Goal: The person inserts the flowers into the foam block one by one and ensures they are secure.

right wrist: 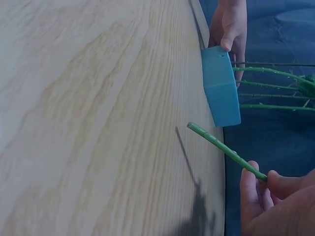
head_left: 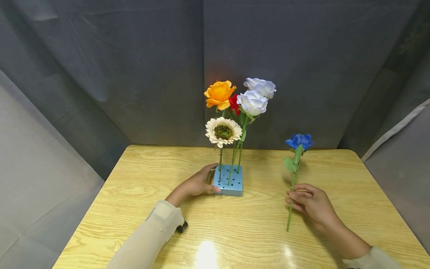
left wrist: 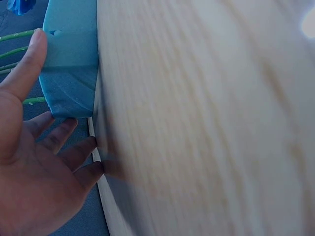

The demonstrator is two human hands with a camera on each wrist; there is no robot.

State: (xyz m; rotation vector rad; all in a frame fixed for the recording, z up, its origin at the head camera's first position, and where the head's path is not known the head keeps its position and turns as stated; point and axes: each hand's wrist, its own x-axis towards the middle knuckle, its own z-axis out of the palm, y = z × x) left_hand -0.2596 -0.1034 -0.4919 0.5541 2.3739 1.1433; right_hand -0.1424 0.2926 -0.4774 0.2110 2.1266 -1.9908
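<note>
A light blue block (head_left: 228, 191) with holes in its top stands on the table. My left hand (head_left: 198, 182) holds its left side, thumb at the near corner and fingertips at the side and far corner. Stems rise from the block, bearing an orange rose (head_left: 220, 94), a red flower (head_left: 234, 104), two white roses (head_left: 252, 102) and a cream sunflower (head_left: 223, 132). To the right, my right hand (head_left: 312, 204) pinches a blue rose (head_left: 299, 142) by its green stem (right wrist: 224, 148). The rose is upright, slightly tilted, its stem's lower end apart from the block.
The wooden table (head_left: 151, 168) carries the block near its middle. Dark grey cloth (head_left: 151, 74) hangs behind the table, and paler cloth (head_left: 37, 179) is at the left side. A small black object (head_left: 182, 226) shows beside the left sleeve.
</note>
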